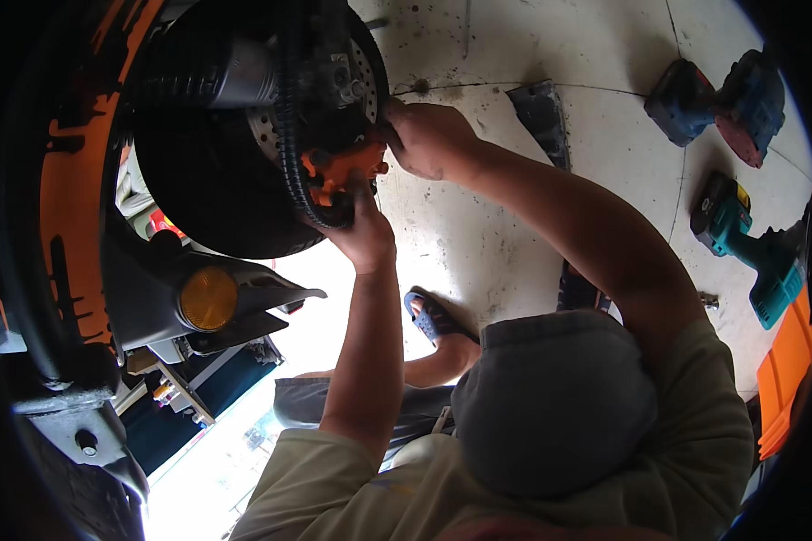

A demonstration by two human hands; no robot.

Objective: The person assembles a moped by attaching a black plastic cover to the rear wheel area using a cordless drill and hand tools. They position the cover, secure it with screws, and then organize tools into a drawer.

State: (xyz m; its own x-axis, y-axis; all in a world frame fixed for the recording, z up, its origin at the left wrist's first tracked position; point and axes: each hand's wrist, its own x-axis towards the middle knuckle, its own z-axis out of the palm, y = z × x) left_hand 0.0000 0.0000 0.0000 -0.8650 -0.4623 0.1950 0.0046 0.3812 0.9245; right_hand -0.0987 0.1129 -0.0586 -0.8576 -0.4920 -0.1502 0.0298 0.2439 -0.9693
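Observation:
An orange brake caliper (pixel 346 165) sits by the drilled brake disc (pixel 365 68) of a black-tyred wheel (pixel 212 185). My left hand (pixel 367 233) grips the caliper's lower part, thumb up against it. At the caliper's right side, my right hand (pixel 430 142) has its fingers curled in closely. Its fingertips are in shadow, so what they pinch cannot be made out. A black ribbed hose (pixel 289 126) runs down in front of the wheel to the caliper.
An orange and black frame (pixel 77 194) and an amber reflector (pixel 208 298) stand at left. On the pale floor at right lie blue cordless tools (pixel 749 104), a teal cordless tool (pixel 771 261) and a dark flat piece (pixel 541 117). A grey cap (pixel 555 406) fills the lower middle.

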